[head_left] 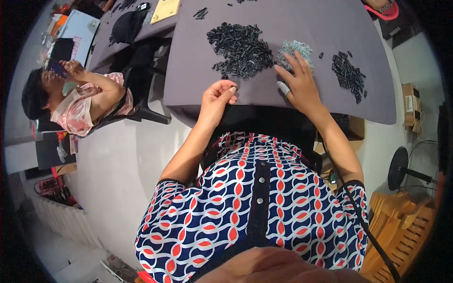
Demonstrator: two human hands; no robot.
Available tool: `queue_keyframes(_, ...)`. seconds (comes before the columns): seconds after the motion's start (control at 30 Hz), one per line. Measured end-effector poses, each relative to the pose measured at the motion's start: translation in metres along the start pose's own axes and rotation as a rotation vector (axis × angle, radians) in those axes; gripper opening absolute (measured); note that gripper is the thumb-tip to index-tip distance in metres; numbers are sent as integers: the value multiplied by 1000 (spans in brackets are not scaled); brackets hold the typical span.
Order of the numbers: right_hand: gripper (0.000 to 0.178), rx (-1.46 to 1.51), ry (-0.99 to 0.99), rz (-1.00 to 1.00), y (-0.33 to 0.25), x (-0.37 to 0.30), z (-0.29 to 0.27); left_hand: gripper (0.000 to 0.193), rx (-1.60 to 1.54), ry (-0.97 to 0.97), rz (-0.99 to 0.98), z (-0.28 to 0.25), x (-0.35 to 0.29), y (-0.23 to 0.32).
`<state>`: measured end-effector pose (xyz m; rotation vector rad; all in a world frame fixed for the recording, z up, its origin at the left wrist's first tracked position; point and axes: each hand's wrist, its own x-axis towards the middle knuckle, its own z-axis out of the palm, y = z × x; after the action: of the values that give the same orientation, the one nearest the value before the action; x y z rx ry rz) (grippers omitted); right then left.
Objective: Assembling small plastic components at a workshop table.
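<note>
My left hand (pixel 217 100) is closed at the near edge of the table, thumb pressed against the fingers. What it holds, if anything, is too small to make out. Just beyond it lies a large heap of small black cylindrical pieces (pixel 239 49). My right hand (pixel 302 87) is open, its fingers spread and their tips at a pile of small silvery metal pieces (pixel 293 46). A grey wrap (pixel 283 88) covers part of its thumb. To the right of that hand lies a smaller group of black pieces (pixel 348 73).
A grey cloth (pixel 188 61) covers the table. More black pieces (pixel 200 13) lie at its far side. On the left, a person (pixel 89 99) sits on a dark chair (pixel 151 113). A cardboard box (pixel 412 107) and an orange slatted plastic chair (pixel 396 236) stand at the right.
</note>
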<state>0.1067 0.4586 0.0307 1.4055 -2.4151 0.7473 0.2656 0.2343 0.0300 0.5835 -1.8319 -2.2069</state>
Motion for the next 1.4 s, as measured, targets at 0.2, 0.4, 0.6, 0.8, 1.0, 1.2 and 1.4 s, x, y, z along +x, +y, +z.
queue_keyframes(0.2, 42, -42, -99, -48, -4, 7, 5, 16, -289, -60, -175, 21, 3, 5)
queue_keyframes(0.4, 39, 241, 0, -13, -26, 12, -11, 18, -424, -109, -257, 25, 0, -1)
queue_keyframes(0.6, 29, 757, -175, 133, -47, 7, 1, 19, -373, -175, -181, 39, -4, -18)
queue_keyframes(0.8, 22, 784, -88, 119, -45, -2, 0, 16, -168, -165, -203, 43, -8, -19)
queue_keyframes(1.0, 28, 813, -125, 172, -45, -11, -12, 16, 12, -282, -220, 43, -10, -6)
queue_keyframes(1.2, 25, 702, 11, 185, -53, -20, -3, 16, -105, -241, -280, 46, -15, -12)
queue_keyframes(1.4, 12, 677, 0, 174, -58, -20, -4, 16, -269, -225, -317, 47, -22, -14)
